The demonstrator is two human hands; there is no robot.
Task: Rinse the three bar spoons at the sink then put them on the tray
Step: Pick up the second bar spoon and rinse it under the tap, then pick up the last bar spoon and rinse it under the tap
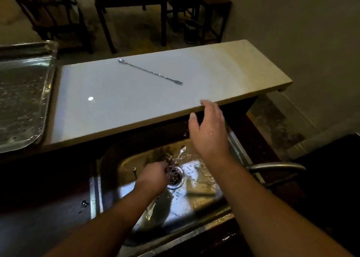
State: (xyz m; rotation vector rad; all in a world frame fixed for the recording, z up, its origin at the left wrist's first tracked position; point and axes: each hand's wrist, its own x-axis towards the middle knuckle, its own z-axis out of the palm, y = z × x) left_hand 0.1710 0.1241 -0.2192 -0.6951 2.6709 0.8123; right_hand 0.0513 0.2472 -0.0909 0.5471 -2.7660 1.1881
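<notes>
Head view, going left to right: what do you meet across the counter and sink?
Metal tray → left hand closed on a spoon in the sink → bar spoon lying on the white shelf → open right hand → faucet.

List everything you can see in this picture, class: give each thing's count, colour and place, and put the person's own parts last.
bar spoon on counter: one, silver, lying flat on the white counter
bar spoon in sink: at least one, silver, bowl end showing beyond the left hand; others cannot be told
counter: one, white, behind the sink
tray: one, silver, wet, left of the counter
sink: one, steel, wet, below the counter
drain: one, metal, sink middle
faucet: one, grey, right of sink
bin: one, dark, on the floor
chairs and table: dark wood, background
left hand: closed, over the drain
right hand: open, wet, raised above the sink
</notes>
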